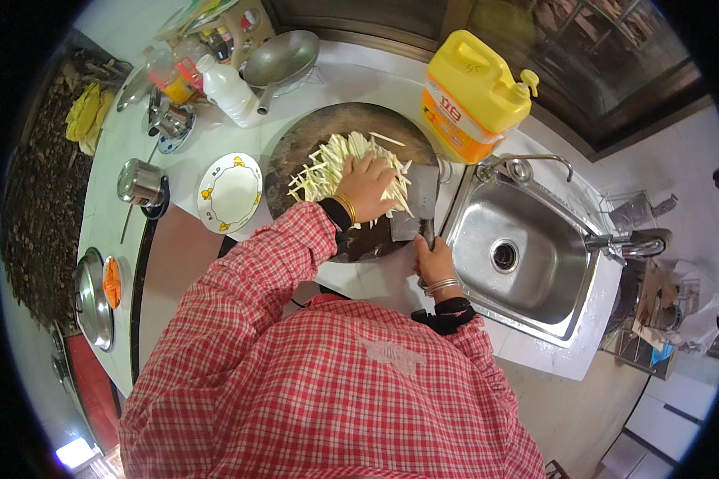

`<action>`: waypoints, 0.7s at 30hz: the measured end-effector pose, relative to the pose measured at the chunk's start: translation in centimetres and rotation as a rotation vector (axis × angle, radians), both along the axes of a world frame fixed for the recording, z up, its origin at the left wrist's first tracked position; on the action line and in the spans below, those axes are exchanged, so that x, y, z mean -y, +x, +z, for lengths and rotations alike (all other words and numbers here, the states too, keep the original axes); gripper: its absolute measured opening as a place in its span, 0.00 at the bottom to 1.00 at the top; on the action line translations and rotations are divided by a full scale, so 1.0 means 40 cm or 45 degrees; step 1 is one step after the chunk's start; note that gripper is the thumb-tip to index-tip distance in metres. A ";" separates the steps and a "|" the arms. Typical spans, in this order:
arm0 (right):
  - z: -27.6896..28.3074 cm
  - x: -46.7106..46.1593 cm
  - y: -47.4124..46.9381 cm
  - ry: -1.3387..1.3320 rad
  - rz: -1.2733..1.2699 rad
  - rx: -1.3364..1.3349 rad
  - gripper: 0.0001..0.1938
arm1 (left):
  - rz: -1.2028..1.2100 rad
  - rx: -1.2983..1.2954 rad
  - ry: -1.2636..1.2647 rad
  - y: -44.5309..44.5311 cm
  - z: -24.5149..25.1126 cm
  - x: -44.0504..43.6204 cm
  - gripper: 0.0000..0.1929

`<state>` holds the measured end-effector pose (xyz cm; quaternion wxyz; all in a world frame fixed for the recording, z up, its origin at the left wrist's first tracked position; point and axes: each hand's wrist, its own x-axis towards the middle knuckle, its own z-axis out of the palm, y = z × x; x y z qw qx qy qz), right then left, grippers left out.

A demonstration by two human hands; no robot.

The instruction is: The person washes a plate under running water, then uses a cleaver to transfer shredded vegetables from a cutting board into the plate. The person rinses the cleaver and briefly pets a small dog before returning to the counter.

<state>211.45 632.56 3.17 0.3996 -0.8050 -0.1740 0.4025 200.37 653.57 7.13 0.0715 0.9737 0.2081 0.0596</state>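
A heap of pale shredded vegetable strips [329, 164] lies on a round dark wooden chopping board [287, 135]. My left hand [366, 185] rests on the heap with its fingers spread a little; whether it grips any strips cannot be told. A cleaver [422, 188] lies with its broad blade low over the right side of the board, against the strips. My right hand [435, 261] is closed around its handle, near the board's front right edge. A white plate with a yellow duck pattern [230, 193] stands left of the board.
To the right is a steel sink [527, 239] with a tap [539, 158]. Behind the board stand a yellow detergent jug [476, 96] and a wok [283, 58]. A white bottle [227, 90] and steel canisters [141, 182] are at left, a lidded pan [93, 299] farther along the counter.
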 end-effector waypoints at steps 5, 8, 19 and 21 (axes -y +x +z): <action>0.011 -0.049 0.038 0.020 0.230 0.371 0.26 | -0.019 0.018 -0.034 -0.024 0.025 0.022 0.30; 0.039 -0.072 0.066 -0.025 0.338 0.251 0.25 | 0.026 0.056 -0.067 -0.031 0.045 0.030 0.28; 0.077 -0.110 0.052 0.009 0.326 0.042 0.20 | 0.527 -0.045 -0.282 0.007 0.043 0.006 0.37; 0.077 -0.116 0.042 0.002 0.337 0.064 0.19 | 0.534 -0.017 -0.287 0.007 0.041 0.012 0.39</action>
